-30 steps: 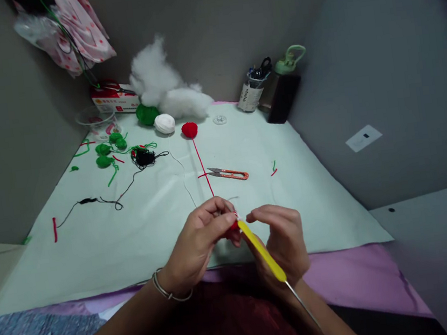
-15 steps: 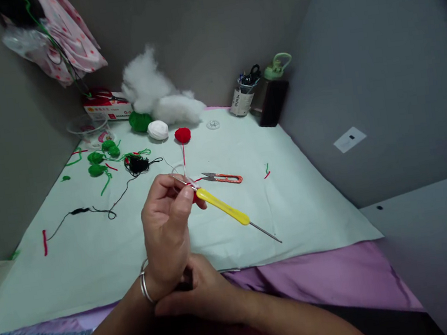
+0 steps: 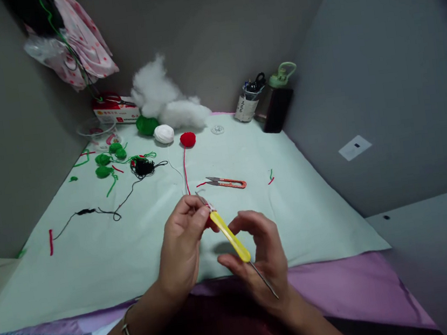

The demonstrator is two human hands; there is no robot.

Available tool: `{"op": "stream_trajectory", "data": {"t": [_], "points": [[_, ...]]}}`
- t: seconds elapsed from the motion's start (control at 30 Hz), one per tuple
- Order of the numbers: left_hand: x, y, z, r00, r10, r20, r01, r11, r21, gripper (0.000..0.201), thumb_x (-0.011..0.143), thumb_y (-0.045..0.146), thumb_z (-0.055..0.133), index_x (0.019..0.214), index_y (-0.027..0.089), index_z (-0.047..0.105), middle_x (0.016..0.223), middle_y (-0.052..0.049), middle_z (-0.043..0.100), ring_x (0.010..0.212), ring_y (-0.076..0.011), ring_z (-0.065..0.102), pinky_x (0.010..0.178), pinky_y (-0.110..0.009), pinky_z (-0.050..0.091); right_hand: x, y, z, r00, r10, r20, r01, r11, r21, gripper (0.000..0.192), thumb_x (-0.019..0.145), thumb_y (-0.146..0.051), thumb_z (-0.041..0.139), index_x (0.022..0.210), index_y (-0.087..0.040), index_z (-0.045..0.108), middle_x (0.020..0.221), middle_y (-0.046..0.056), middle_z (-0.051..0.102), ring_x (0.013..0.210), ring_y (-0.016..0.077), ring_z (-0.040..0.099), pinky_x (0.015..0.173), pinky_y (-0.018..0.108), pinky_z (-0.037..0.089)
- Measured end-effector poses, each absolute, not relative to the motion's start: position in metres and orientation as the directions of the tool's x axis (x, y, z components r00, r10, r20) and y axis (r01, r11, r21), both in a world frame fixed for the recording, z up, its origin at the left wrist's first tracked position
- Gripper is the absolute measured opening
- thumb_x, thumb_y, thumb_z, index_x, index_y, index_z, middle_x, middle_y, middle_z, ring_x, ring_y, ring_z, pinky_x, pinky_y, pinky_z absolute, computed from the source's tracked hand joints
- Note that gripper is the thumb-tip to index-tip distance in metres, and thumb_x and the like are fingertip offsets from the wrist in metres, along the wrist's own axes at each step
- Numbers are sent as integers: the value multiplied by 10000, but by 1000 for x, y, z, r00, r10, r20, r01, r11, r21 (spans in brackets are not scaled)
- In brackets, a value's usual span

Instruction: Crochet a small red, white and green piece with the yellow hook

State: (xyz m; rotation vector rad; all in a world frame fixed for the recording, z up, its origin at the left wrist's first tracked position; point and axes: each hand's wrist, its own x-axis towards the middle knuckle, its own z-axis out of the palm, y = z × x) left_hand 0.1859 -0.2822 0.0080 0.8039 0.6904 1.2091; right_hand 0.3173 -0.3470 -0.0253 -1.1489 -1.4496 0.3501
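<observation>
My left hand pinches a small red-and-white crochet piece between thumb and fingers, which hide most of it. A crochet hook with a yellow handle has its upper tip at that piece, and its bare metal end slants down to the right. My right hand is curved around the handle, thumb and index finger apart on either side of it, with no grip visible. Red yarn runs from the red yarn ball toward my left hand. Thin white yarn trails from the white ball.
Orange thread snips lie just beyond my hands. To the left are small green balls and tangled black yarn. White stuffing, a clear tub, a pen cup and a bottle stand toward the back.
My right hand has come up from beside my left wrist to around the yellow handle. My left hand has lowered slightly to the right, and the hook now points more steeply down.
</observation>
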Motion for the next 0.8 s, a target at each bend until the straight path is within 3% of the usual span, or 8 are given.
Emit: {"op": "stream_trajectory", "data": {"t": [0.1,0.17,0.3,0.4,0.53,0.8], "points": [[188,-290,-5,263,965,10,-466,119,877,127,927,241,729,839,204,645,809,33,607,751,-106,560,742,-203,475,326,-343,-15,42,714,699,576,555,-601,327,1026,-254,612,1353,-248,605,1037,63,659,939,181,657,826,321,597],[189,-293,-10,300,954,27,-451,117,885,128,937,253,729,848,211,647,801,38,595,755,-109,563,749,-212,467,328,-341,-12,-10,704,710,599,573,-559,287,1061,-237,533,1325,-236,647,1042,73,661,934,177,658,800,310,597],[188,-293,-9,353,935,-11,-470,188,862,110,929,262,741,859,214,671,817,33,609,775,-114,570,779,-224,462,327,-340,-15,-6,699,715,536,606,-588,313,1077,-320,508,1327,-208,661,1061,87,658,962,185,666,826,327,607],[186,-289,-4,428,894,-135,-497,357,791,120,864,254,801,856,194,697,852,14,629,815,-124,564,806,-233,461,326,-339,-18,59,698,714,537,581,-612,296,990,-145,657,1272,-230,683,1046,55,663,944,161,673,817,289,608],[184,-285,-2,559,801,-213,-480,523,704,147,816,252,845,859,167,734,856,-10,646,827,-134,567,801,-243,460,327,-341,-16,99,699,709,568,545,-616,378,941,-44,679,1252,-256,707,1140,60,677,1021,167,691,864,296,617],[184,-285,1,601,783,-161,-395,466,792,147,870,250,801,1008,209,826,931,-23,677,784,-121,548,827,-255,438,336,-345,-11,232,733,640,510,468,-721,286,969,-80,639,1152,-266,755,1058,43,743,993,187,713,855,339,620]]}}
